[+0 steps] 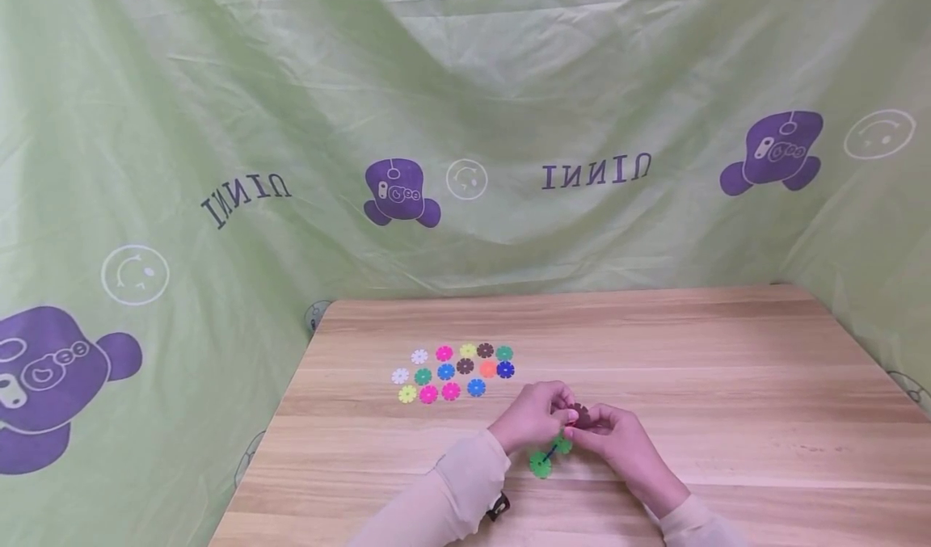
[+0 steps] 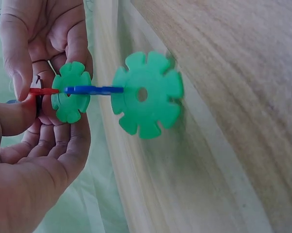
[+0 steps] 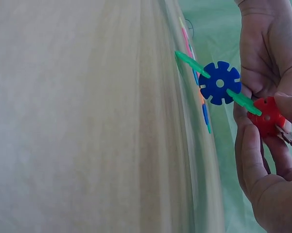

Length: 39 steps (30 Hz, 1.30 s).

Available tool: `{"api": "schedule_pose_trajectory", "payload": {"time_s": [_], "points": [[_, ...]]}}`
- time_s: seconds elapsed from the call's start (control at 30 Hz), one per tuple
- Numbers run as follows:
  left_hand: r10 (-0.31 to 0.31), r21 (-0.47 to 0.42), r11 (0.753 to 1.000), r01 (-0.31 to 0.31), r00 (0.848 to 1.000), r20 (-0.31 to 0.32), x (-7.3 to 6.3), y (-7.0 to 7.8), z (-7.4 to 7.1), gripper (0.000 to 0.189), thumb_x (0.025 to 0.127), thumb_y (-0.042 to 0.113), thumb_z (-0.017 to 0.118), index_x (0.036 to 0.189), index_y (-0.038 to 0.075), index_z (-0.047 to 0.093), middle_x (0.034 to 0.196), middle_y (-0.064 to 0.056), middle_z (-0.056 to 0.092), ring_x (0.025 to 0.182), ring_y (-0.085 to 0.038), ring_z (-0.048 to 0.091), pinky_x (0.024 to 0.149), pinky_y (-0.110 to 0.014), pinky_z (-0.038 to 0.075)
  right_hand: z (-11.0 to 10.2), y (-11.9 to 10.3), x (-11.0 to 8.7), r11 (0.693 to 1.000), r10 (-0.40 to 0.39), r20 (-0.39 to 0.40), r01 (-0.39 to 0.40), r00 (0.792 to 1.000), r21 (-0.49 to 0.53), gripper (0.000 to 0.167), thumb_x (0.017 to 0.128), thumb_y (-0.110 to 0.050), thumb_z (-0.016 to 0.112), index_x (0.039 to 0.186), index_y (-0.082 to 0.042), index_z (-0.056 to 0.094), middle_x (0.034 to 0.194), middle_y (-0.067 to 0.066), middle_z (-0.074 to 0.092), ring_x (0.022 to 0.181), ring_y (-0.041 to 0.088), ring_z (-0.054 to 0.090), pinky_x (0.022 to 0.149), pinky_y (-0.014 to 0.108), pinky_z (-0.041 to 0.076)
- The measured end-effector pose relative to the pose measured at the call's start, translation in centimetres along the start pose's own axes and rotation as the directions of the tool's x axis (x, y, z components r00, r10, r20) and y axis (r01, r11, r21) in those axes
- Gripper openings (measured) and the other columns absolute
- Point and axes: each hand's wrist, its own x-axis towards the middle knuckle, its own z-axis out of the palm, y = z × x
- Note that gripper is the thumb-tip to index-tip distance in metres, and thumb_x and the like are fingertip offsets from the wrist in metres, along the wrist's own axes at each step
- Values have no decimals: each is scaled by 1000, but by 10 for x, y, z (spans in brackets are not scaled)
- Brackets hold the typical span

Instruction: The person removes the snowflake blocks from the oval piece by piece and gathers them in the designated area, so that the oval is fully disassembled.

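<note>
Both hands meet over the front part of the table. The left hand [image 1: 532, 416] pinches a red notched disc [image 3: 266, 118], at the top of a linked chain. The right hand [image 1: 624, 442] pinches a brown notched disc [image 1: 579, 414] against the red one's edge; fingers hide much of this join. Below the red disc are a green disc [image 2: 71, 92], a blue disc [image 3: 220, 83] and another green disc [image 2: 146, 95], slotted together edge to face. In the head view the chain's lower green disc [image 1: 540, 464] hangs below the hands.
Several loose notched discs, among them a pink disc [image 1: 451, 391] and a dark blue disc [image 1: 505, 369], lie in rough rows left of the hands on the wooden table [image 1: 655, 337]. A small black object [image 1: 498, 507] shows beside the left sleeve. Green printed cloth [image 1: 509, 240] hangs behind.
</note>
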Motion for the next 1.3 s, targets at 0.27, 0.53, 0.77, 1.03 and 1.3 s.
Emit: {"api": "schedule_pose_trajectory", "payload": {"time_s": [0.27,0.53,0.77,1.03,1.3], "points": [[-15,31,999,15,1000,-3,-3,1,4,6,93,4,63,91,9,60,77,5,59,69,-5,54,67,-17,49,2,1,-1,999,8,19,-9,1000,36,31,79,-9,80,99,8,63,102,13,73,91,12,68,80,20,55],[-5,121,993,5,1000,0,-5,3,6,6,94,6,62,90,9,59,76,4,58,66,-6,53,63,-17,48,6,-1,-3,999,42,-18,-42,999,34,26,77,-7,80,92,5,63,96,10,73,87,14,66,76,22,54],[-17,150,988,18,1000,-6,-6,2,6,9,95,7,61,89,10,55,77,3,57,66,-6,52,61,-17,47,8,-2,-3,998,54,-33,-54,998,12,25,76,-8,81,89,3,64,94,9,71,87,15,65,77,22,53],[-55,-8,998,55,998,-34,-5,1,2,4,96,10,60,94,9,57,82,2,60,63,-8,54,57,-19,49,6,-9,1,997,36,-47,-39,998,-65,28,75,-12,83,90,2,65,96,10,72,87,16,65,78,23,53],[-44,20,999,45,997,-57,-3,0,3,5,97,9,58,94,9,53,84,0,60,67,-8,55,59,-19,50,6,-15,4,996,31,-50,-35,998,-87,23,76,-10,82,86,2,65,95,9,72,85,15,62,73,23,51]]}}
